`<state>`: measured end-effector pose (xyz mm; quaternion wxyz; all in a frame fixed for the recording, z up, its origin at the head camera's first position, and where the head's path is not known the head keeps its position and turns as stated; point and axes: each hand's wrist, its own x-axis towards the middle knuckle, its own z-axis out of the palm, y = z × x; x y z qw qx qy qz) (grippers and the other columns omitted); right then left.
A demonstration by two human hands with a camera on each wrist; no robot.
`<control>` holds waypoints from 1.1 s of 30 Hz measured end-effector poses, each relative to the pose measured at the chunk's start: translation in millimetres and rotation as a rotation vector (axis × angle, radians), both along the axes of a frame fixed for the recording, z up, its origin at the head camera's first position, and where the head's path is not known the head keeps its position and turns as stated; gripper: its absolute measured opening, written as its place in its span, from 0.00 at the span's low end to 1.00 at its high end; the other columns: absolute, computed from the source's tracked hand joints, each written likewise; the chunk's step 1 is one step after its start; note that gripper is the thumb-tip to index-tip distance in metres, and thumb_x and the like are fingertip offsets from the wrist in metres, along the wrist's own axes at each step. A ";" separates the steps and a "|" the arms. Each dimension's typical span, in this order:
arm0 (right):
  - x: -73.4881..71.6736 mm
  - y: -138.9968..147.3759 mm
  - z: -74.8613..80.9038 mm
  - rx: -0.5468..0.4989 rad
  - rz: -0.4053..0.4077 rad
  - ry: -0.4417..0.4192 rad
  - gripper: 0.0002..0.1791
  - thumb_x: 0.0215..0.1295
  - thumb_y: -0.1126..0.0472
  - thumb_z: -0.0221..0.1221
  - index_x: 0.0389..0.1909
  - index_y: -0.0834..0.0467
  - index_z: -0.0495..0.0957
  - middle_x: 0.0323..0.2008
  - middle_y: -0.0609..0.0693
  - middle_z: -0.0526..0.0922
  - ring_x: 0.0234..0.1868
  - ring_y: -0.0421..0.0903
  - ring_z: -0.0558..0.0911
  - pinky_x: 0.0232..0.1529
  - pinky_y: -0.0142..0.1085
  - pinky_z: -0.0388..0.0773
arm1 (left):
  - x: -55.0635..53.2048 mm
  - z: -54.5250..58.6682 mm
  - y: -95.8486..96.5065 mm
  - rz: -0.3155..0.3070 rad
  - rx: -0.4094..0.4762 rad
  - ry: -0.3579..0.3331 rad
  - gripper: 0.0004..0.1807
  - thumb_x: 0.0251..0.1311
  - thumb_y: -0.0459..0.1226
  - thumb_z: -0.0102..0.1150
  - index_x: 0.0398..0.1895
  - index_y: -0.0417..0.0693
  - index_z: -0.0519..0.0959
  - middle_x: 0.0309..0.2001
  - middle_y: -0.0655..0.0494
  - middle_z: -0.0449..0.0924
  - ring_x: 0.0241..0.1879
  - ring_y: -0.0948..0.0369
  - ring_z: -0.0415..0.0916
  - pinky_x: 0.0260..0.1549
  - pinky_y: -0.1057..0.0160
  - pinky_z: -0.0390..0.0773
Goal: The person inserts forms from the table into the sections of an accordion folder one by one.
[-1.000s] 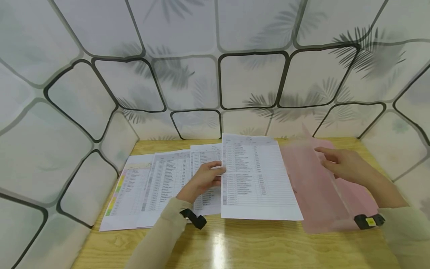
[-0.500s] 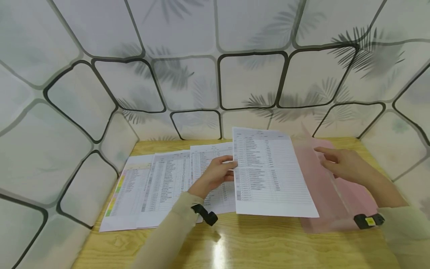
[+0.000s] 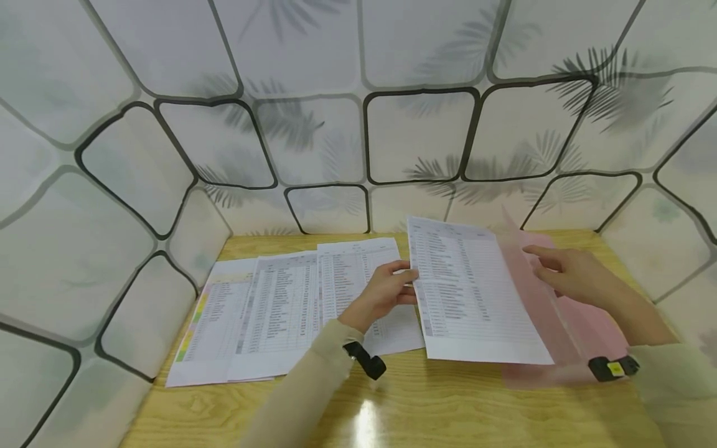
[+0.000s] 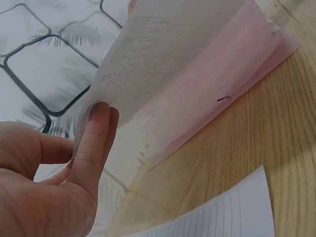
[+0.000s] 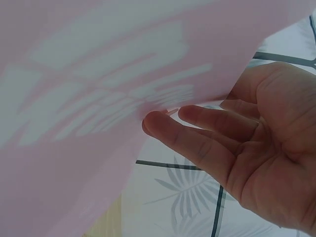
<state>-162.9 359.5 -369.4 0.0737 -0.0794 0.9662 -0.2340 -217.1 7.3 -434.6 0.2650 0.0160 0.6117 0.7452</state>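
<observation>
My left hand [image 3: 381, 292] pinches a printed paper sheet [image 3: 470, 292] by its left edge, thumb on the front and fingers behind. The sheet is raised and tilted, its right side overlapping a translucent pink folder [image 3: 526, 267]. In the left wrist view, the back of the sheet [image 4: 133, 64] hangs before the pink folder [image 4: 207, 94]. My right hand [image 3: 582, 280] holds the folder's raised cover at its edge. Seen from the right wrist, the right hand [image 5: 266, 143] has its fingertips at the rim of the pink cover [image 5: 89, 98], which hides part of the grip.
Three overlapping printed sheets lie on the wooden table [image 3: 313, 410]: a left one [image 3: 215, 323] with coloured edge marks, a middle one [image 3: 280, 305] and a right one [image 3: 358, 267]. A patterned cloth wall [image 3: 420, 137] encloses the back and sides.
The left hand has carried its paper sheet to the right, further over the pink folder, uncovering more of the right-hand table sheet. My right hand and the cover have stayed nearly still.
</observation>
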 end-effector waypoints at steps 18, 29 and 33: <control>-0.7 -3.0 3.5 -0.008 -0.004 0.003 0.32 0.79 0.59 0.55 0.77 0.67 0.64 0.61 0.84 0.74 0.34 0.46 0.88 0.30 0.36 0.84 | 7.3 0.3 31.3 -0.017 -0.041 0.049 0.16 0.74 0.31 0.58 0.62 0.36 0.78 0.43 0.34 0.89 0.27 0.59 0.87 0.37 0.55 0.91; -2.7 -3.8 3.4 -0.004 -0.012 -0.002 0.32 0.78 0.59 0.56 0.77 0.67 0.64 0.62 0.84 0.73 0.38 0.51 0.89 0.31 0.37 0.85 | 6.0 3.2 37.1 -0.067 -0.071 0.060 0.14 0.74 0.29 0.57 0.59 0.35 0.78 0.44 0.31 0.89 0.28 0.53 0.89 0.38 0.51 0.91; -2.3 -4.2 2.2 -0.006 -0.017 -0.015 0.32 0.78 0.58 0.56 0.78 0.66 0.64 0.62 0.83 0.73 0.38 0.51 0.90 0.33 0.40 0.87 | 6.6 3.5 41.8 -0.075 -0.069 0.069 0.16 0.77 0.31 0.53 0.63 0.35 0.78 0.45 0.32 0.89 0.35 0.47 0.91 0.38 0.52 0.91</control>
